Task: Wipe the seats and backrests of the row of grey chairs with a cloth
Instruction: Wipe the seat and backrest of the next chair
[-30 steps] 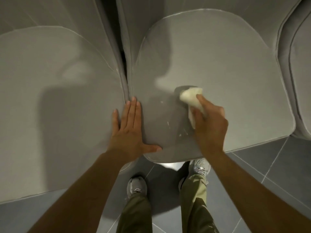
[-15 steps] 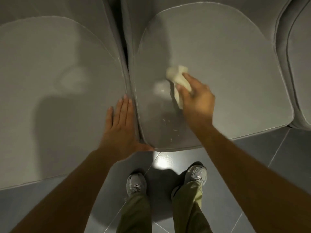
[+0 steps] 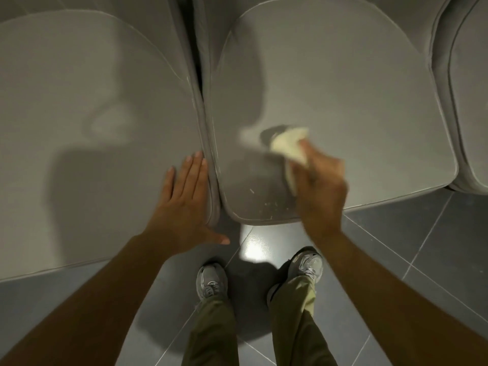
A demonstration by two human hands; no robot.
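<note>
A pale yellow cloth (image 3: 289,151) was held bunched in the right hand (image 3: 320,186), whose fingers were curled round it. It was pressed onto the near left part of the middle grey chair seat (image 3: 343,101). The cloth's long axis ran from near to far. Its crumpled free end pointed away from the person, toward the back of the seat and slightly left, while the other end was hidden under the palm. Cloth and hand were both blurred.

The left hand (image 3: 182,196) was laid flat on the right edge of the left chair seat (image 3: 79,128), just beside the gap between the two seats. Its fingers were straight and together, its thumb was spread, and nothing was held by it.

A few pale crumbs (image 3: 269,204) were scattered near the middle seat's front edge, just left of the right hand. Grey sneakers (image 3: 211,281) and olive trousers (image 3: 211,334) were seen below, on the grey tiled floor (image 3: 422,247).
</note>
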